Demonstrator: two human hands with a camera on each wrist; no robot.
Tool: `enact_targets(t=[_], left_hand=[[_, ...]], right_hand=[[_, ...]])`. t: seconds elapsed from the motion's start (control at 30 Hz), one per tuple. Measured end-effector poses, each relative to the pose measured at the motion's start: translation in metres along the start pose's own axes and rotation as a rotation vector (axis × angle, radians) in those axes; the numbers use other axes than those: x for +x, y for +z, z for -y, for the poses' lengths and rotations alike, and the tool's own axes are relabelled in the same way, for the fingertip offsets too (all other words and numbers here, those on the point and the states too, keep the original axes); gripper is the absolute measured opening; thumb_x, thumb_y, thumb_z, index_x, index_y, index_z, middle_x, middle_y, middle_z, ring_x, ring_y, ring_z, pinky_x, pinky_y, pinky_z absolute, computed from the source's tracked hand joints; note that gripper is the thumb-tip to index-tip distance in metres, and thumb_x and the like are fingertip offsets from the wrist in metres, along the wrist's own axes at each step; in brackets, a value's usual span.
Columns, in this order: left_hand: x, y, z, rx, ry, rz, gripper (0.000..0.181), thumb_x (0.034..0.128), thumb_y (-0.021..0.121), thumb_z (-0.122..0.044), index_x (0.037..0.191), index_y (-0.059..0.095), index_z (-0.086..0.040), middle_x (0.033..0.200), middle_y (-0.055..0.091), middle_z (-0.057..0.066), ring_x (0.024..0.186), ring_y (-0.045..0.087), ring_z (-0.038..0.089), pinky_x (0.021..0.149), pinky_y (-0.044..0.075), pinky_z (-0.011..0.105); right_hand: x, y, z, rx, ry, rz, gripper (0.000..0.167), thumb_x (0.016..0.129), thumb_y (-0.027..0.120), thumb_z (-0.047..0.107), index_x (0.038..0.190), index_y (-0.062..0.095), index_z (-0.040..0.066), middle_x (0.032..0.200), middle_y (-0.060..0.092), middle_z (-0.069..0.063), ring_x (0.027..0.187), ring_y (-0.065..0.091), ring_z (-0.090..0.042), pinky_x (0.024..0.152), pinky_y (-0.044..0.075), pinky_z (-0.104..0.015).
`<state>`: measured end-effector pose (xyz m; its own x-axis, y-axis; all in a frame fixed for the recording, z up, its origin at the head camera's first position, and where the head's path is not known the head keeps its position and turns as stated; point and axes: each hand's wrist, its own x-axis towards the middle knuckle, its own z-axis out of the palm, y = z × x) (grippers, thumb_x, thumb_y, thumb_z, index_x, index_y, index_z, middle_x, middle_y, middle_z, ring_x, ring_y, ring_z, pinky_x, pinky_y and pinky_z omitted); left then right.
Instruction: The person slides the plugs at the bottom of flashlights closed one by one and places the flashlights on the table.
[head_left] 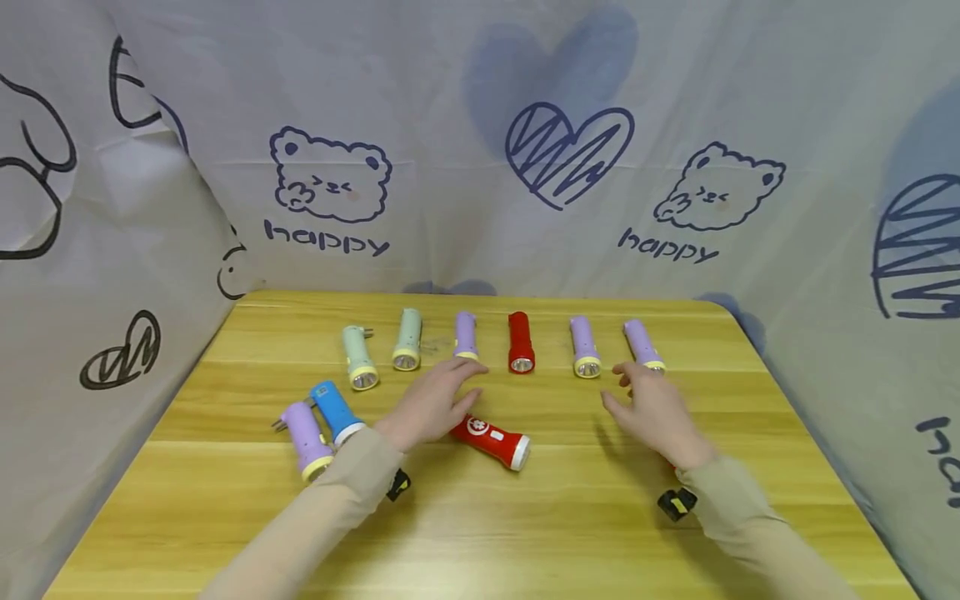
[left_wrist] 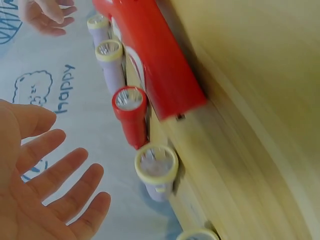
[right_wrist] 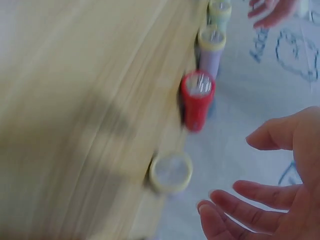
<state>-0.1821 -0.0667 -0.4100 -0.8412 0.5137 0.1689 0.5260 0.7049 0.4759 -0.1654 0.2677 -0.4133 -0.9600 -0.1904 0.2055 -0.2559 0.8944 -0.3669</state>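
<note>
My left hand (head_left: pixel 435 404) hovers over the table with its fingers loosely spread, holding nothing. Closest to it is a red flashlight with a white rim (head_left: pixel 495 443), lying at a slant, its rear end partly hidden by the hand. In the left wrist view that red flashlight (left_wrist: pixel 155 60) lies apart from the fingers. My right hand (head_left: pixel 658 412) is above the table too, relaxed and holding nothing. A purple flashlight (head_left: pixel 640 340) lies just beyond its fingers, its yellow-rimmed head partly covered. Another purple flashlight (head_left: pixel 583 343) is to that hand's left. Something red shows under the right wrist, mostly hidden.
Along the back lie a red flashlight (head_left: pixel 520 337), a purple flashlight (head_left: pixel 465 332) and two green flashlights (head_left: pixel 408 335). At the left are a blue flashlight (head_left: pixel 333 407) and a purple flashlight (head_left: pixel 303 435) with plug prongs out. A printed cloth (head_left: pixel 450 208) hangs behind the wooden table (head_left: pixel 525 542).
</note>
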Motion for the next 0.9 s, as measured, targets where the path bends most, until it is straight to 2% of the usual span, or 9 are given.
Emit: enact_targets(t=[0.2, 0.47, 0.63, 0.77, 0.9], left_hand=[[-0.01, -0.01, 0.011, 0.044, -0.016, -0.023, 0.038, 0.1004, 0.062, -0.019, 0.137, 0.06, -0.009, 0.139, 0.062, 0.014, 0.128, 0.059, 0.034, 0.109, 0.049, 0.049], [-0.024, -0.014, 0.023, 0.112, -0.021, -0.025, 0.038, 0.1002, 0.062, -0.021, 0.135, 0.061, -0.006, 0.135, 0.064, 0.014, 0.127, 0.06, 0.033, 0.109, 0.049, 0.049], [-0.033, -0.012, 0.03, 0.131, -0.038, -0.014, 0.037, 0.0996, 0.063, -0.02, 0.133, 0.063, -0.005, 0.133, 0.065, 0.014, 0.124, 0.062, 0.034, 0.108, 0.05, 0.049], [-0.039, -0.011, 0.035, 0.13, -0.06, -0.001, 0.036, 0.0994, 0.063, -0.021, 0.132, 0.063, -0.005, 0.133, 0.066, 0.014, 0.123, 0.062, 0.033, 0.109, 0.05, 0.049], [-0.044, -0.009, 0.038, 0.134, -0.068, -0.006, 0.034, 0.0992, 0.064, -0.02, 0.13, 0.064, -0.006, 0.13, 0.067, 0.012, 0.122, 0.063, 0.031, 0.107, 0.051, 0.047]], right_hand=[[0.012, 0.019, 0.039, 0.049, -0.084, 0.054, 0.043, 0.091, 0.071, 0.026, 0.122, 0.063, -0.002, 0.108, 0.071, -0.019, 0.091, 0.068, -0.031, 0.072, 0.058, -0.042], [0.023, 0.042, 0.086, 0.067, -0.233, 0.164, 0.046, 0.091, 0.072, 0.029, 0.126, 0.062, 0.0, 0.116, 0.071, -0.017, 0.099, 0.07, -0.03, 0.08, 0.06, -0.04], [0.02, 0.057, 0.104, 0.032, -0.313, 0.216, 0.046, 0.09, 0.072, 0.033, 0.123, 0.064, 0.002, 0.112, 0.073, -0.015, 0.097, 0.071, -0.027, 0.08, 0.059, -0.042], [0.017, 0.067, 0.113, -0.003, -0.337, 0.238, 0.047, 0.09, 0.072, 0.036, 0.122, 0.065, 0.003, 0.11, 0.073, -0.012, 0.095, 0.07, -0.024, 0.082, 0.058, -0.041], [0.016, 0.074, 0.121, -0.044, -0.353, 0.258, 0.051, 0.089, 0.073, 0.039, 0.123, 0.064, 0.002, 0.116, 0.071, -0.013, 0.098, 0.069, -0.025, 0.085, 0.059, -0.041]])
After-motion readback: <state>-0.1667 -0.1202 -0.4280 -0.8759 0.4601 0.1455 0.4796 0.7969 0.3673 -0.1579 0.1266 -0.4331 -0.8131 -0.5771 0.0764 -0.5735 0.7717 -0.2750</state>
